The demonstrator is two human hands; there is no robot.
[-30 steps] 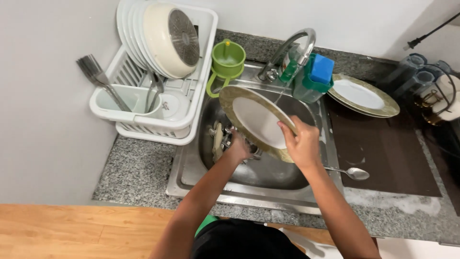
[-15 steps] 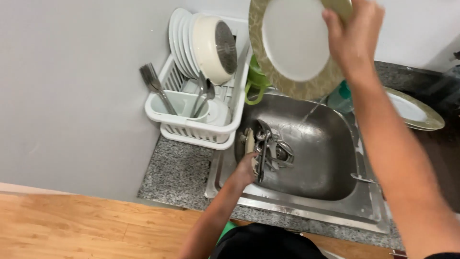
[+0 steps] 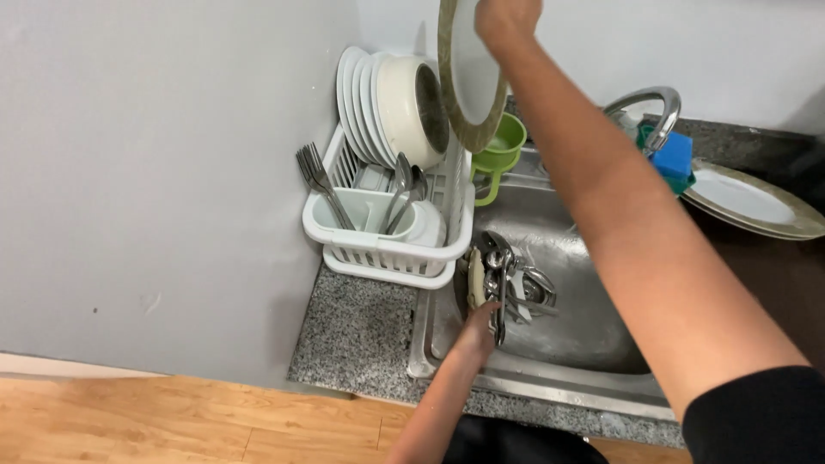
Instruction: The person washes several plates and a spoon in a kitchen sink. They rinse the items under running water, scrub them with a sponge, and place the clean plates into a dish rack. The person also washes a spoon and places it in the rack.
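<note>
The right hand [image 3: 507, 19] holds one green-rimmed plate [image 3: 468, 77] up high by its top edge, fingers curled tight on the rim, over the white rack [image 3: 387, 249]. It looks wet, so it could slip and crack the dishes right under those fingers. The left hand [image 3: 481, 322] is closed around a bunch of cutlery [image 3: 503, 279] in the sink [image 3: 584, 318]; some could slide out. I count one plate held, one plate [image 3: 748, 202] far right, one green cup [image 3: 498, 150], one bowl [image 3: 412, 107], about four racked plates.
</note>
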